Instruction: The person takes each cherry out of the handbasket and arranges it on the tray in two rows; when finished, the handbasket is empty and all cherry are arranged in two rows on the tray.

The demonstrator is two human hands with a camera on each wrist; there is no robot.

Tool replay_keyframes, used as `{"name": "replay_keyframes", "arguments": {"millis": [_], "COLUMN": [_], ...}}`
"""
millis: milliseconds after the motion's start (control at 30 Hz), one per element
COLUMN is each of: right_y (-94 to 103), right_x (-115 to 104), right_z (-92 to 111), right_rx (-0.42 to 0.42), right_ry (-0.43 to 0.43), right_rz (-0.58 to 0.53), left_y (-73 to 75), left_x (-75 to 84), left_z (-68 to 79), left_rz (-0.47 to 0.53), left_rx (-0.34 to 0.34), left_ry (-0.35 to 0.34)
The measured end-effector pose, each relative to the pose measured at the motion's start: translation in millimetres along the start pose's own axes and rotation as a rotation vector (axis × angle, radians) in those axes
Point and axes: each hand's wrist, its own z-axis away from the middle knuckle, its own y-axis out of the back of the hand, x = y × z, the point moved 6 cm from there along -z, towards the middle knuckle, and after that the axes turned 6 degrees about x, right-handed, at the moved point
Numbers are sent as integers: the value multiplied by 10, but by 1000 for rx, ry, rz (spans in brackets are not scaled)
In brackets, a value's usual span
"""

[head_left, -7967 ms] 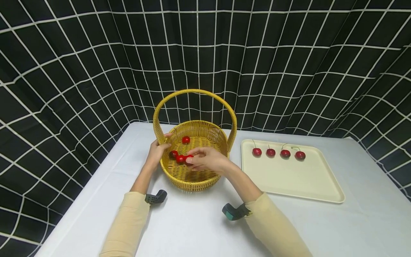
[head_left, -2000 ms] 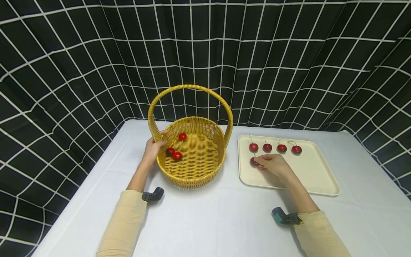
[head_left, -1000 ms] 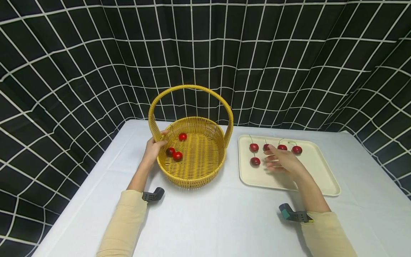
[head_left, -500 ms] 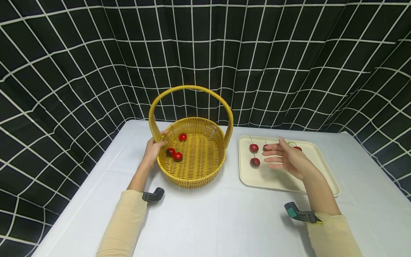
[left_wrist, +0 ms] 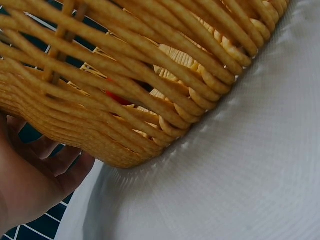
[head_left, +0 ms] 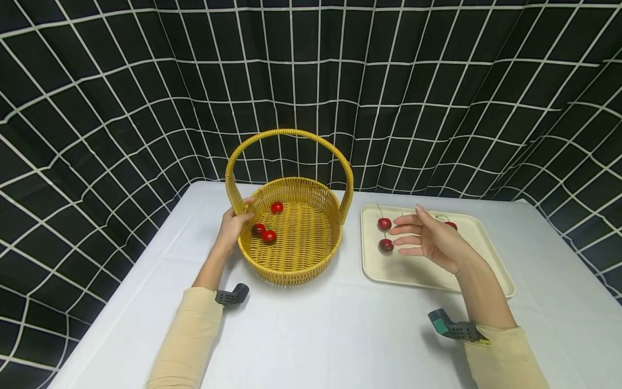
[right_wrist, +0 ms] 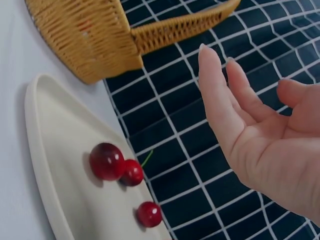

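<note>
My left hand [head_left: 230, 227] holds the left side of a yellow wicker basket [head_left: 289, 276] at the foot of its tall handle; in the left wrist view its fingers [left_wrist: 75, 172] curl against the weave. Three red cherries [head_left: 269, 236] lie in the basket's left part. My right hand [head_left: 434, 237] hovers over a cream tray [head_left: 413, 274], fingers spread and holding nothing. A dark red cherry [head_left: 386, 246] sits on the tray just left of its fingertips, in front of another cherry [head_left: 384, 223]. The hand covers part of the back row; a cherry [head_left: 452, 225] shows beyond it.
A white cloth [head_left: 320, 335] covers the table. Behind and at the sides hangs a black curtain [head_left: 311, 81] with a white grid. The basket's handle [head_left: 290, 132] arches high above it, and the tray stands to the basket's right.
Eight seconds ago my right hand held a cherry in the basket. It then set a cherry on the tray's front row, let go, rose and drew back right. My left hand kept its grip.
</note>
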Motion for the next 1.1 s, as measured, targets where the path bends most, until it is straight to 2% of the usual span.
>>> {"name": "replay_keyframes", "arguments": {"millis": [267, 533, 833, 1100], "right_y": [-236, -408, -659, -853], "right_x": [-18, 22, 5, -11], "right_z": [-21, -94, -208, -327], "right_rx": [-80, -16, -26, 4], "right_ry": [14, -23, -46, -68], "right_rz": [-12, 92, 101, 137], "left_y": [0, -4, 4, 2], "left_x": [-5, -4, 0, -10], "left_z": [-17, -22, -27, -14], "left_rz": [7, 5, -1, -5], "left_rx": [-5, -7, 0, -4], "left_ry": [-9, -3, -3, 1]}}
